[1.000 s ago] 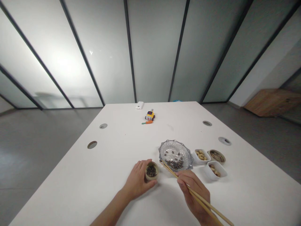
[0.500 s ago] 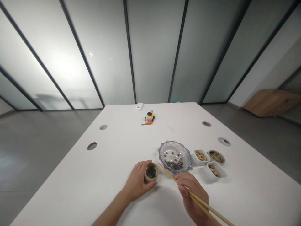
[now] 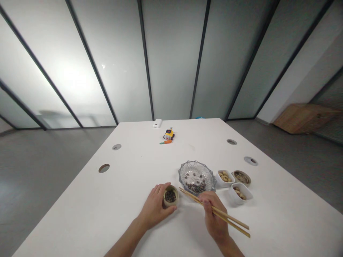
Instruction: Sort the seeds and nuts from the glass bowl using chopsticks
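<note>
My left hand [image 3: 155, 205] curls around the side of a small round cup [image 3: 176, 204] that stands on the white table. Dark beans [image 3: 170, 195], perhaps coffee beans, lie inside it. In my right hand [image 3: 215, 217] is a pair of wooden chopsticks [image 3: 227, 218], their tips close together just right of the cup's rim. Nothing shows between the tips. Beyond that hand sits a scalloped clear glass bowl [image 3: 183, 170], with more dark beans gathered at its near side and several scattered farther up.
Right of the glass bowl stand two white dishes [image 3: 249, 197] of nuts and a round bowl [image 3: 249, 182] of what look like striped seeds. Farther back are a toy car [image 3: 168, 134], a toy carrot [image 3: 166, 142] and a white box-like device [image 3: 158, 123]. Round holes [image 3: 104, 168] pierce the table [image 3: 128, 192].
My right hand has turned, so the chopsticks' back ends have swung up and their full length shows. The tips stay beside the cup. My left hand keeps its hold; the view has shifted slightly.
</note>
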The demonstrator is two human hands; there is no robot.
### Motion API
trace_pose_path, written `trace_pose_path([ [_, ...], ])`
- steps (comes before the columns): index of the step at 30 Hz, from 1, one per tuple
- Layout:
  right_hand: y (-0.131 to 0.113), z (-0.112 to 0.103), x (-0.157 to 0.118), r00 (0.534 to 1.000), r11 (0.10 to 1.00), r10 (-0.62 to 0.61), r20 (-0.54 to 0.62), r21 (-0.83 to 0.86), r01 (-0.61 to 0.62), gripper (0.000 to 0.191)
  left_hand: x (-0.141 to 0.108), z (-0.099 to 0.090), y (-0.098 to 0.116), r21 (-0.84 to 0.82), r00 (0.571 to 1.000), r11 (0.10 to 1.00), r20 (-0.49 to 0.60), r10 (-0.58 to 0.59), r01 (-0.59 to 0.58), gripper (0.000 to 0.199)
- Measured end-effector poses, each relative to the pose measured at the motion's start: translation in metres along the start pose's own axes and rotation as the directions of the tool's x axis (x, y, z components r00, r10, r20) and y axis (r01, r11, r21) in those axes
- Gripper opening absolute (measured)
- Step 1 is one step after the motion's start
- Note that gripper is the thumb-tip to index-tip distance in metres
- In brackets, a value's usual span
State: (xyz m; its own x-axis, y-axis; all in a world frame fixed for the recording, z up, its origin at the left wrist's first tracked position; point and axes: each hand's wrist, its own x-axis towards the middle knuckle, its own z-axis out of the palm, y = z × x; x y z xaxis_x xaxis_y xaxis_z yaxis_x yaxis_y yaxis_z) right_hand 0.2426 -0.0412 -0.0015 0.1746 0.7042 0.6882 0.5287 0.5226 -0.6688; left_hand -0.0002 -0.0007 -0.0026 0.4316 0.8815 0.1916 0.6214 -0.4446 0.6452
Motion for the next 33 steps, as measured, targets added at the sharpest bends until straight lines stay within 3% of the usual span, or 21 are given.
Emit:
trace_pose_path([
  [7, -0.003, 0.000, -0.001, 0.998, 0.995, -0.054, -0.042, 0.088, 0.057, 0.032, -0.001, 0.001, 0.000, 0.007, 0.999, 1.000, -0.038, 0.023, -0.022, 0.071],
  [19, -0.002, -0.001, -0.008, 0.987, 0.995, -0.085, -0.134, 0.040, 0.092, 0.034, -0.001, 0.002, -0.001, 0.023, 0.997, 1.000, -0.069, -0.019, 0.021, 0.078],
  [23, -0.002, -0.005, -0.007, 0.986, 0.993, -0.104, -0.130, 0.040, 0.110, 0.033, -0.009, -0.001, 0.013, 0.059, 0.973, 0.998, -0.228, 0.032, -0.019, 0.070],
  [26, -0.002, -0.009, -0.001, 0.984, 0.995, -0.095, -0.149, 0.029, 0.100, 0.033, -0.021, 0.002, 0.039, 0.034, 0.911, 0.997, -0.404, 0.079, -0.072, 0.045],
  [27, -0.002, -0.011, 0.002, 0.985, 0.995, -0.091, -0.149, 0.024, 0.096, 0.033, -0.026, 0.005, 0.049, 0.014, 0.903, 0.994, -0.417, 0.103, -0.106, 0.034],
  [29, -0.002, -0.013, 0.014, 0.988, 0.995, -0.100, -0.114, 0.009, 0.102, 0.032, -0.034, 0.018, 0.066, -0.025, 0.921, 0.980, -0.346, 0.178, -0.199, 0.016],
  [31, -0.002, -0.016, 0.029, 0.992, 0.992, -0.122, -0.014, -0.021, 0.122, 0.031, -0.040, 0.036, 0.076, -0.071, 0.950, 0.964, -0.202, 0.239, -0.258, 0.003],
  [33, 0.000, -0.017, 0.046, 0.985, 0.988, -0.135, 0.110, -0.056, 0.141, 0.031, -0.042, 0.056, 0.079, -0.058, 0.957, 0.956, -0.067, 0.283, -0.287, 0.012],
])
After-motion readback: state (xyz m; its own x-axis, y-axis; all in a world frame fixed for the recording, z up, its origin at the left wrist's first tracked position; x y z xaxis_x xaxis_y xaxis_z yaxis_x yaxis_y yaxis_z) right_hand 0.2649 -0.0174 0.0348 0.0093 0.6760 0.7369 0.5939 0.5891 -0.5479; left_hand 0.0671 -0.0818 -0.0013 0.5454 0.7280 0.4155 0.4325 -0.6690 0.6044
